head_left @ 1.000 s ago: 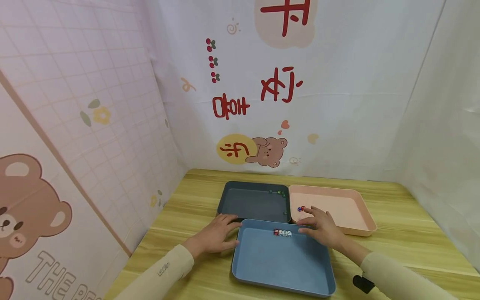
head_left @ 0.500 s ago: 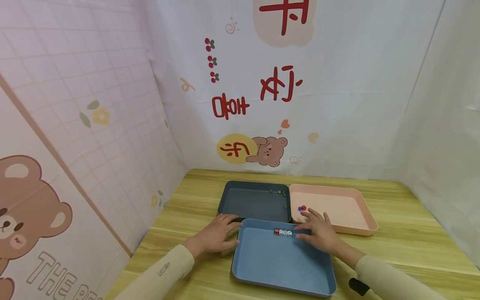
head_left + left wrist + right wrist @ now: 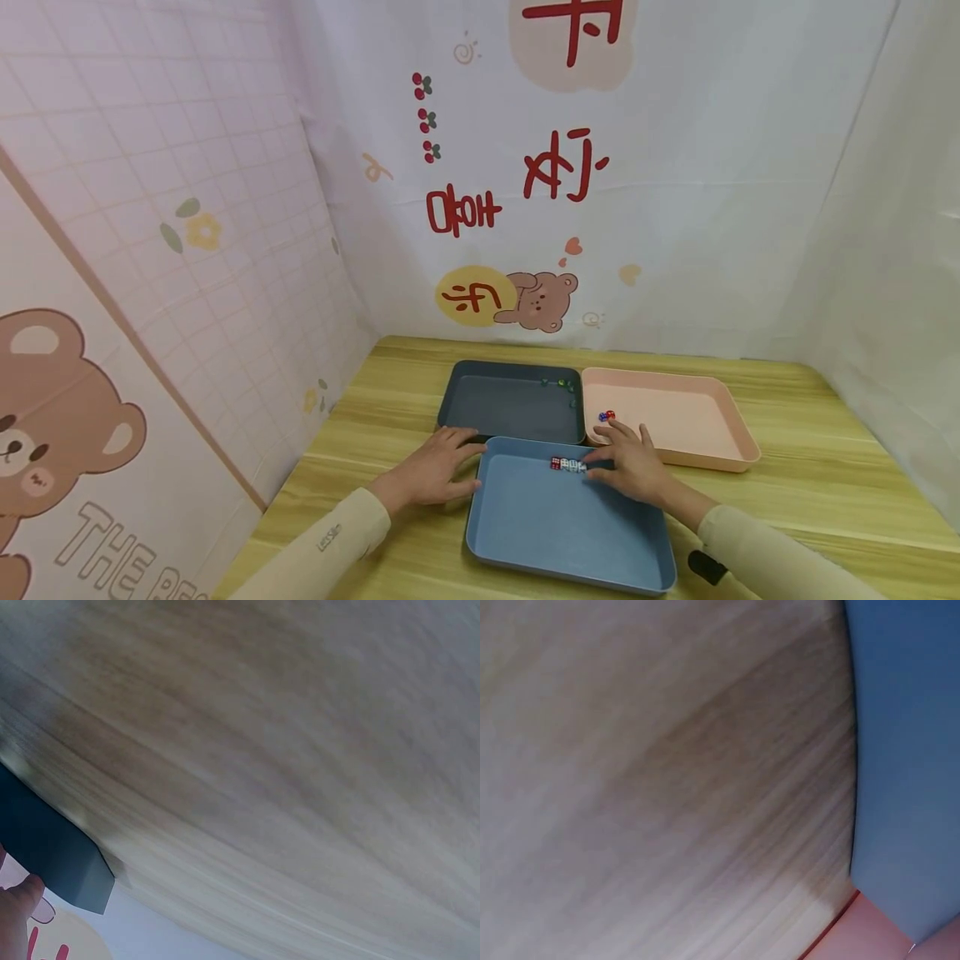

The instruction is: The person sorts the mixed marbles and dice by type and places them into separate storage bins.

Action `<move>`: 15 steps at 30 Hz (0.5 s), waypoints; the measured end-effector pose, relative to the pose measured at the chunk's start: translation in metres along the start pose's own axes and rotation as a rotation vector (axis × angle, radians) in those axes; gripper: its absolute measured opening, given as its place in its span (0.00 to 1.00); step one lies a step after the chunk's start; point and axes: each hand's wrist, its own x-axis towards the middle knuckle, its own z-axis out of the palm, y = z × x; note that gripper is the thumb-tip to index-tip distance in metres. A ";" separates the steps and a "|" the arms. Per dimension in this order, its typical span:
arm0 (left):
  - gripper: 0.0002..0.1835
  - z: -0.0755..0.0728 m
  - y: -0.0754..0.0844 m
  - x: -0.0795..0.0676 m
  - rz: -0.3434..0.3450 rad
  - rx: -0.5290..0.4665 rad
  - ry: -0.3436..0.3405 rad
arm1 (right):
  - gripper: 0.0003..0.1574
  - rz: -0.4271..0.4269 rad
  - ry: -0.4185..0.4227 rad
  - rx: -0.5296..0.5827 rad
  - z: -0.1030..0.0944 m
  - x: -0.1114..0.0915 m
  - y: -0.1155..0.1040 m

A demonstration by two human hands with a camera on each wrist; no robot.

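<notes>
In the head view my left hand point(image 3: 431, 468) lies at the left side of the blue tray point(image 3: 570, 533), fingers spread and relaxed, thumb tip right at the rim. One of its fingers point(image 3: 28, 894) shows beside the dark tray's wall in the left wrist view. A short row of dice, one red die point(image 3: 555, 463) and several white dice point(image 3: 565, 464), sits near the blue tray's back edge. My right hand point(image 3: 633, 467) reaches over the tray's back right corner, thumb and forefinger at the row's right end. I cannot tell whether they pinch a die.
Behind stand a dark tray point(image 3: 510, 400) with several green dice point(image 3: 562, 384) and a pink tray point(image 3: 675, 408), side by side. In the pink one a blue die point(image 3: 603, 417) and a red die point(image 3: 611, 414) lie near my right fingers. A printed curtain point(image 3: 675, 250) closes off the back.
My right hand has moved left, from beside the pink tray's front edge to the right end of the dice row. The left hand has stayed in place.
</notes>
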 end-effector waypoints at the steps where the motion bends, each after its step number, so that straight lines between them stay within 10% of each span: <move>1: 0.32 0.000 0.000 0.000 0.000 0.000 0.000 | 0.11 0.000 0.000 -0.003 0.000 0.000 0.000; 15: 0.32 -0.002 0.001 -0.001 0.003 -0.018 0.000 | 0.11 0.003 -0.029 -0.035 0.001 0.004 -0.002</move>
